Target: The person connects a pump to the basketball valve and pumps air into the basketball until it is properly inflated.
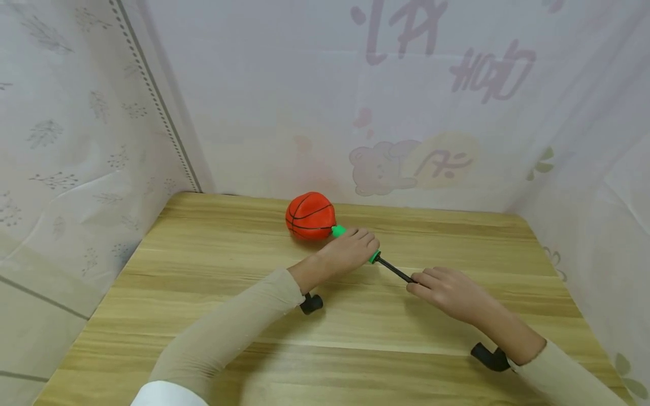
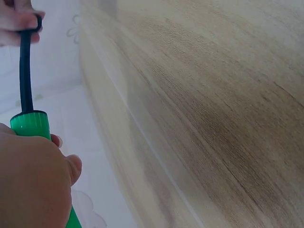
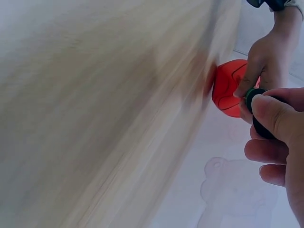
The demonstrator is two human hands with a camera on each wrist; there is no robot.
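Observation:
A red-orange basketball with black lines rests near the table's back edge, its surface dented and slack. The green tip of a hand pump meets the ball's right side; the needle itself is too small to make out. My left hand grips the green barrel, whose far end shows beyond the fingers in the left wrist view. From the barrel a black rod runs out toward my right hand. In the right wrist view, that hand's thumb and fingers hold the black pump handle.
A wooden table lies under both arms. Pale printed cloth hangs behind it and at both sides. Black wrist mounts stick out below each sleeve.

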